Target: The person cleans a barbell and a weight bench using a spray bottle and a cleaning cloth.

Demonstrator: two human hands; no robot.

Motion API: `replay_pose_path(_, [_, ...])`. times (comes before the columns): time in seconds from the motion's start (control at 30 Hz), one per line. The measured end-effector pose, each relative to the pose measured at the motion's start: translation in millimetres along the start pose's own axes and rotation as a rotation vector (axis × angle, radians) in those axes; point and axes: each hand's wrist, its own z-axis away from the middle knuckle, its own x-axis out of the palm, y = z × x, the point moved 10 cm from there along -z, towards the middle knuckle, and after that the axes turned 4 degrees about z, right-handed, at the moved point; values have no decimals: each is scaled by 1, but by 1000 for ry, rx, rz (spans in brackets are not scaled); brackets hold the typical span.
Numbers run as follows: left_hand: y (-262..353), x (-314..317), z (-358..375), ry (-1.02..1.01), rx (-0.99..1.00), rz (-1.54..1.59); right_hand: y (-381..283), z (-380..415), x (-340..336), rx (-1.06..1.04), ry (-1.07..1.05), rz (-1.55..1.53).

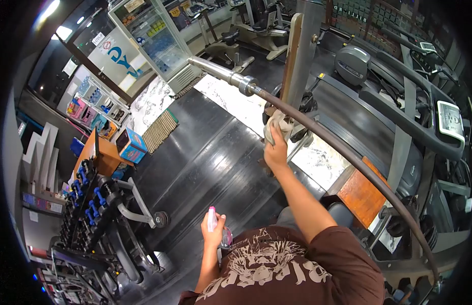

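Note:
My left hand (214, 235), low in front of my body, is wrapped round a spray bottle (212, 221) with a pink and white top. My right arm is stretched forward, and its hand (276, 152) grips a crumpled light cloth (277, 124). The cloth is at the metal upright (302, 61), just under a long barbell (322, 133). This bar runs across from the upper middle to the lower right, and its shiny sleeve (215, 70) points away to the left. My right palm is hidden behind the fingers and cloth.
Dumbbells on a rack (96, 203) line the left side. A treadmill (358, 109) stands at the right, near an orange-brown wooden board (362, 194). Farther back are a glass-door fridge (157, 38), exercise bikes (231, 43) and a striped mat (162, 131) on the black floor (205, 152).

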Motion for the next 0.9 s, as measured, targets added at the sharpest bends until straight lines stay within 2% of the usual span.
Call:
replay_pose_path(0.1, [4, 6, -3, -38, 2, -10, 29, 22, -20, 42, -237, -44])
replay_pose_path(0.17, [16, 5, -11, -57, 27, -1, 51, 22, -48, 146, -25, -110])
replay_pose_path(0.2, [17, 4, -10, -53, 25, 21, 71, 21, -54, 321, 93, -233])
replay_pose_path(0.23, [18, 3, -7, -52, 19, 44, 41, 4, -67, 253, 93, -69])
replay_pose_path(0.3, [22, 4, -2, -62, 19, 46, 66, -16, -49, 201, 95, 6])
replay_pose_path(0.37, [28, 1, 3, -55, 28, 35, 72, -23, -19, 254, 62, 164])
replay_pose_path(0.4, [23, -6, 3, -49, 39, 12, 56, -21, -8, 147, 67, 147])
replay_pose_path(0.43, [26, -10, 3, -40, 46, 20, 51, -13, -1, 58, 74, 135])
replay_pose_path(0.5, [34, -18, 8, -20, 58, 37, 76, 21, 20, 171, 6, 100])
replay_pose_path(0.53, [39, -20, 10, 1, 55, 51, 84, 41, 30, 65, 5, 110])
replay_pose_path(0.57, [39, -21, 8, -2, 63, 37, 95, 58, 32, 86, 4, 128])
replay_pose_path(0.63, [39, -24, 5, -12, 73, 9, 102, 67, 25, 170, -148, 93])
replay_pose_path(0.7, [40, -15, 3, -54, 66, 0, 120, 71, 23, 302, -450, 110])
replay_pose_path(0.73, [42, -9, 0, -79, 63, -10, 119, 73, 13, 299, -489, 72])
replay_pose_path(0.83, [48, 3, -9, -121, 84, -16, 118, 61, -18, 531, -196, -365])
replay_pose_path(0.87, [49, 7, -9, -125, 94, 0, 101, 39, -31, 225, -69, -20])
replay_pose_path(0.9, [50, 8, -6, -127, 100, 12, 63, 28, -37, 470, -87, -233])
